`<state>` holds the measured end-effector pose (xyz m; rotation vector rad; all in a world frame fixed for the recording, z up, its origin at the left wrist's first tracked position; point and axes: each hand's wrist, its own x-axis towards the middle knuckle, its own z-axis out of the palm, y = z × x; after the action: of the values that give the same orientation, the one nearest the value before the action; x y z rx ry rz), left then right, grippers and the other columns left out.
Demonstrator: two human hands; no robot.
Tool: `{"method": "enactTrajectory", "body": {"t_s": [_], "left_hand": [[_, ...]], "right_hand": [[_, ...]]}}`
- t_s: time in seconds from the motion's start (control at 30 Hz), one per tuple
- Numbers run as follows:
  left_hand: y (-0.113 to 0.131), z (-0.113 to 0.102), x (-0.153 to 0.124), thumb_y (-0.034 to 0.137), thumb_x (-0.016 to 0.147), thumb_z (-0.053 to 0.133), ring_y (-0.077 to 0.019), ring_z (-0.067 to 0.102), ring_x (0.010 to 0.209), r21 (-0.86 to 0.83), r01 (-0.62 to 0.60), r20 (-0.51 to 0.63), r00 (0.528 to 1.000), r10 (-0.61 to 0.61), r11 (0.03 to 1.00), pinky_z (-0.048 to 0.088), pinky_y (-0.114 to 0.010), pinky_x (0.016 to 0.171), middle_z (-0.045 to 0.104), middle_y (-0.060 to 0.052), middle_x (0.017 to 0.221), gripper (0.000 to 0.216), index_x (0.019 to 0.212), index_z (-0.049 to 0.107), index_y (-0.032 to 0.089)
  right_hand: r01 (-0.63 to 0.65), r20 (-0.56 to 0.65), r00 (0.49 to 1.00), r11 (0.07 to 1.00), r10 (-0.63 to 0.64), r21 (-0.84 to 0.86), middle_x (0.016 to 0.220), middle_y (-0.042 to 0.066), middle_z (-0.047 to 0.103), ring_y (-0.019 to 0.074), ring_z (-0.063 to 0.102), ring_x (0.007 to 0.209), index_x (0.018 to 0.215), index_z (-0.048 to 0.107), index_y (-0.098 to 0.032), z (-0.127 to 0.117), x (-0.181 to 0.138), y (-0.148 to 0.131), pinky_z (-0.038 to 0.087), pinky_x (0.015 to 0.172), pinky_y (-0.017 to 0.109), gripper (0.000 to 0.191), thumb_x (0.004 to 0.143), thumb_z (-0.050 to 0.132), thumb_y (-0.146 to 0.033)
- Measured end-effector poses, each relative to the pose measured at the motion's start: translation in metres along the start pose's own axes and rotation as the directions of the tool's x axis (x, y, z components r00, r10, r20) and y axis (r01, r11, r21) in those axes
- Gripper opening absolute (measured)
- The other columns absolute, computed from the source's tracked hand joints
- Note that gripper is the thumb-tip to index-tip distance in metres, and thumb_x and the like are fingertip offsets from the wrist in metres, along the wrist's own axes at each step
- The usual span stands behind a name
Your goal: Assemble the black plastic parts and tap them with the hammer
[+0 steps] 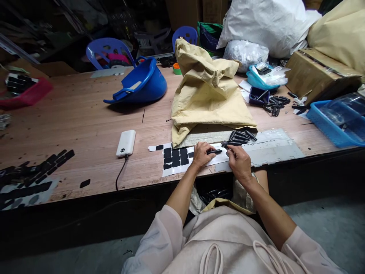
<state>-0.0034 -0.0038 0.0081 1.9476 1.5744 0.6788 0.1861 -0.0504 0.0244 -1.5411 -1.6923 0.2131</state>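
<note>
My left hand is closed on a slim black plastic part that lies just above the table's front edge. My right hand pinches at the part's right end with its fingers together. Under the left hand lies a white backing sheet with several black adhesive pads. A small heap of similar black parts rests just beyond my hands, in front of a tan cloth bag.
A white power bank with a cable lies to the left. A tipped blue basin, blue baskets, a cardboard box and white sacks crowd the back. More black pads lie far left.
</note>
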Motion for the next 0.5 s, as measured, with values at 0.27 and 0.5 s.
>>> {"method": "enactTrajectory", "body": {"t_s": [0.27, 0.5], "left_hand": [[0.0, 0.001, 0.0, 0.02, 0.079, 0.082, -0.0273, 0.056, 0.111, 0.026, -0.019, -0.011, 1.0, 0.02, 0.999, 0.041, -0.044, 0.104, 0.074, -0.001, 0.103, 0.022, 0.099, 0.078, 0.028], [-0.002, 0.001, 0.0, 0.023, 0.08, 0.081, -0.0278, 0.056, 0.11, 0.032, -0.051, -0.013, 0.999, 0.052, 0.998, 0.041, -0.045, 0.105, 0.075, -0.002, 0.103, 0.02, 0.099, 0.077, 0.028]], "right_hand": [[0.007, 0.04, 0.999, 1.0, -0.007, 0.001, 0.098, 0.008, 0.075, 0.0231, 0.068, 0.092, 0.112, 0.077, -0.023, 0.009, -0.008, 0.0, 0.053, 0.083, 0.034, 0.027, 0.101, 0.053, -0.027], [0.006, 0.039, 0.999, 1.0, -0.006, -0.011, 0.095, 0.008, 0.075, 0.0225, 0.068, 0.088, 0.111, 0.077, -0.023, 0.01, -0.012, 0.001, 0.052, 0.079, 0.033, 0.026, 0.1, 0.053, -0.025]]}}
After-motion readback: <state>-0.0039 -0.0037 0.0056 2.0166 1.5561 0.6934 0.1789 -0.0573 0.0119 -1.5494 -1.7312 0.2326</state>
